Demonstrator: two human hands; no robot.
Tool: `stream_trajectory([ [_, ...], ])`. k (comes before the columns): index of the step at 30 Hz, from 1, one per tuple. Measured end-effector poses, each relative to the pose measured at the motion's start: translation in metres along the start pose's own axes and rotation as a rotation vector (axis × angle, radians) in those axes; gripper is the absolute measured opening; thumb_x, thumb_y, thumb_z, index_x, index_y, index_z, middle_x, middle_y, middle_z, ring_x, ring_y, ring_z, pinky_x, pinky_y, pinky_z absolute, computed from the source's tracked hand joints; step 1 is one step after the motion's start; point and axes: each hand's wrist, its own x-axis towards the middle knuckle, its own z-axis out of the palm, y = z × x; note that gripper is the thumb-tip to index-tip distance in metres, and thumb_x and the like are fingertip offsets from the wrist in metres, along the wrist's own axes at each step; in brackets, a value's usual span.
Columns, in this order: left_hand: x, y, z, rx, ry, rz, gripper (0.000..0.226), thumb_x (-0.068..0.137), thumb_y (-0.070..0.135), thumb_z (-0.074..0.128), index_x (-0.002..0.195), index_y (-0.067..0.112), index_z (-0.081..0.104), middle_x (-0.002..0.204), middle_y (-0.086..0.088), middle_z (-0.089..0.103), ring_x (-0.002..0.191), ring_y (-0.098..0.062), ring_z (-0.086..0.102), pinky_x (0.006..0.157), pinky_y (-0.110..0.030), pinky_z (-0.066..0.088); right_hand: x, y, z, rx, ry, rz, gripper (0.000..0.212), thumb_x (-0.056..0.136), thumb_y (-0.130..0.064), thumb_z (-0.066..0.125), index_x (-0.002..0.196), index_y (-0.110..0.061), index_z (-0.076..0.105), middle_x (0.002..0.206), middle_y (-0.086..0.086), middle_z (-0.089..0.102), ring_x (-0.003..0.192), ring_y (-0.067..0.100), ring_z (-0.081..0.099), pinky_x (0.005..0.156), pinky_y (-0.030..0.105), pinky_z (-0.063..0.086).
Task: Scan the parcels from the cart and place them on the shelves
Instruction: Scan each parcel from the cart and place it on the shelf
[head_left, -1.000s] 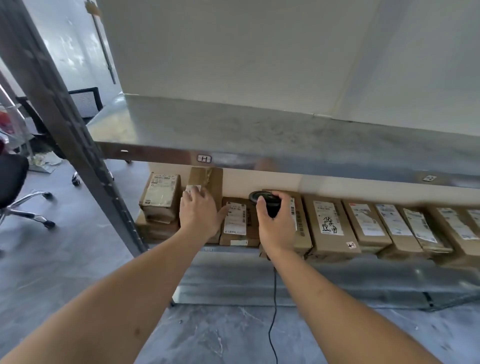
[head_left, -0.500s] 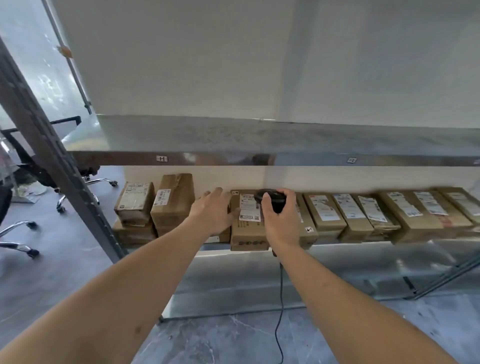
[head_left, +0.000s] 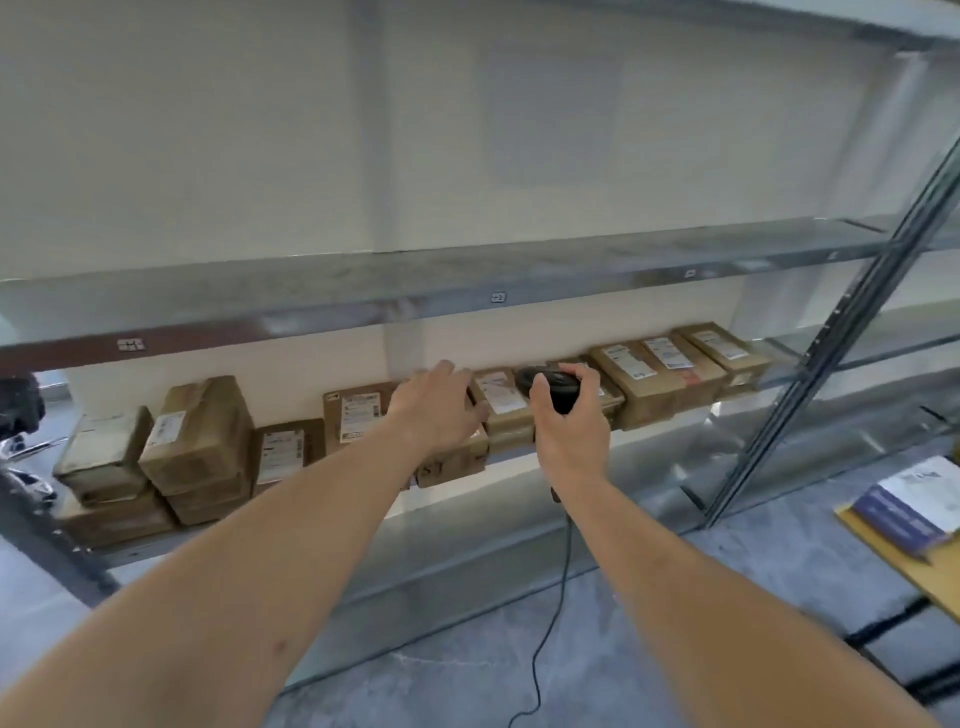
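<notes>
Head cam, centre of the frame: left hand (head_left: 441, 410) lies flat with fingers relaxed on a parcel (head_left: 457, 457) on the lower shelf (head_left: 649, 447), which sits in the row of brown boxes. Right hand (head_left: 569, 431) has its fingers curled round the black scanner (head_left: 550, 387), cable dangling below. Looks like the placing step, parcel just being settled. Next move probably means letting go and heading back for another parcel; no cart in shot.

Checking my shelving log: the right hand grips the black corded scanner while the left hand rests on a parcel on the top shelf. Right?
Not quite. The head view shows the left hand on a parcel on the lower shelf, not the top one. The right hand does grip the black corded scanner.
</notes>
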Motion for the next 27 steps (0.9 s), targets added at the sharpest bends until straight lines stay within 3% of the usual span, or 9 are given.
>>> stream_trajectory([
  [3,0.013,0.049,0.004,-0.011,-0.004,0.079,0.057,0.1,0.056,0.051,0.142,0.018,0.056,0.136,-0.008,0.054,0.124,-0.037,0.054,0.098,-0.049,0.051,0.011,0.01,-0.043,-0.006,0.084,0.031,0.034,0.101,-0.053,0.059,0.13,-0.036,0.051,0.099,-0.019,0.064,0.094,0.017,0.067,0.085,0.04,0.057],
  [6,0.032,0.101,0.008,-0.009,-0.012,0.171,0.058,0.1,0.054,0.053,0.146,0.02,0.054,0.143,-0.008,0.053,0.128,-0.036,0.053,0.1,-0.046,0.047,0.024,0.024,-0.086,-0.016,0.168,0.048,0.031,0.101,-0.054,0.058,0.127,-0.039,0.05,0.099,-0.018,0.065,0.091,0.011,0.066,0.082,0.039,0.057],
  [12,0.086,0.202,0.028,0.007,-0.04,0.394,0.052,0.097,0.061,0.051,0.133,0.024,0.06,0.137,-0.007,0.06,0.122,-0.033,0.059,0.097,-0.046,0.051,0.059,0.052,-0.166,-0.033,0.361,0.113,0.027,0.1,-0.054,0.059,0.123,-0.044,0.051,0.097,-0.024,0.062,0.09,0.001,0.061,0.084,0.036,0.051],
  [18,0.153,0.307,0.051,-0.022,-0.064,0.616,0.06,0.098,0.063,0.05,0.141,0.023,0.056,0.137,-0.008,0.059,0.125,-0.033,0.059,0.098,-0.045,0.05,0.105,0.085,-0.243,-0.086,0.56,0.164,0.022,0.101,-0.055,0.058,0.118,-0.045,0.048,0.097,-0.018,0.063,0.091,0.013,0.066,0.075,0.034,0.053],
  [23,0.202,0.4,0.074,-0.03,-0.106,0.786,0.059,0.097,0.061,0.051,0.141,0.021,0.055,0.141,-0.009,0.056,0.128,-0.033,0.056,0.104,-0.049,0.048,0.137,0.114,-0.299,-0.125,0.73,0.238,0.025,0.102,-0.052,0.058,0.122,-0.041,0.049,0.098,-0.018,0.062,0.087,0.01,0.064,0.073,0.034,0.051],
  [27,0.219,0.466,0.095,-0.019,-0.159,0.903,0.063,0.099,0.061,0.05,0.148,0.021,0.05,0.149,-0.006,0.051,0.134,-0.032,0.051,0.108,-0.049,0.047,0.148,0.137,-0.338,-0.157,0.839,0.279,0.027,0.103,-0.049,0.059,0.125,-0.038,0.049,0.1,-0.02,0.061,0.087,0.002,0.061,0.066,0.023,0.045],
])
